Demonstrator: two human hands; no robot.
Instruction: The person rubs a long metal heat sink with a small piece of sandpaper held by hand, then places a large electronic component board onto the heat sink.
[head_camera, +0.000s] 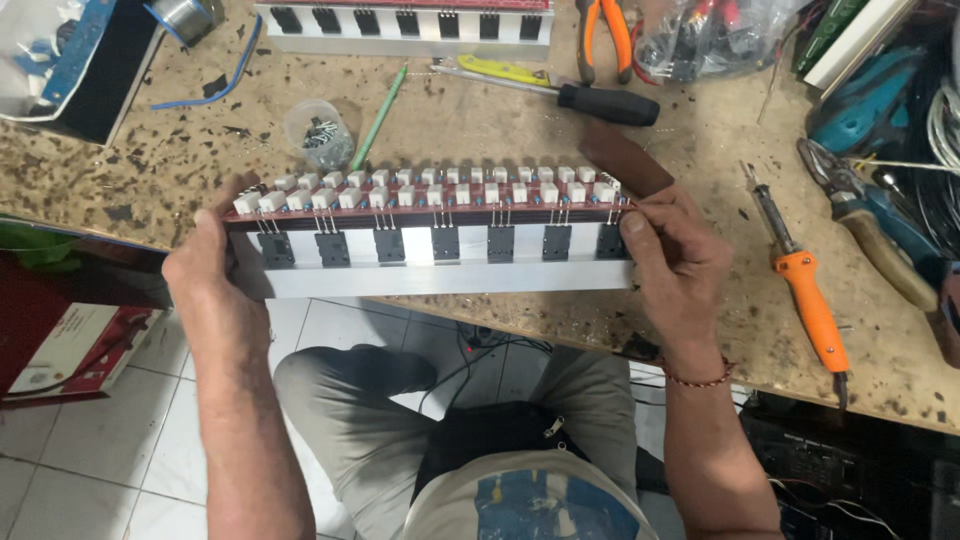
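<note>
Board assembly: long red circuit board (430, 212) with a row of white block resistors (420, 190) on top, fixed to an aluminium heatsink bar (450, 278) carrying six black transistors (445, 243); held level over the near edge of the workbench (500, 130), above the person's lap.
Left hand: left hand (205, 275) closed around the left end of the assembly, thumb on the board's top edge, fingers wrapped behind.
Right hand: right hand (680, 265) closed on the right end, thumb and forefinger pinching the board's corner just above the last transistor; red thread bracelet (700, 380) at the wrist.
Near right: orange-handled soldering iron (805, 295) lying on the bench, just beside the right hand.
Far bench: second heatsink bar (405, 30) with black parts at the back edge; black-handled screwdriver (575, 92); orange-handled pliers (605, 35); green pencil (380, 115); small clear cup (318, 133) holding screws.
Right edge: blue-handled cutters (870, 215) and tangled cables.
</note>
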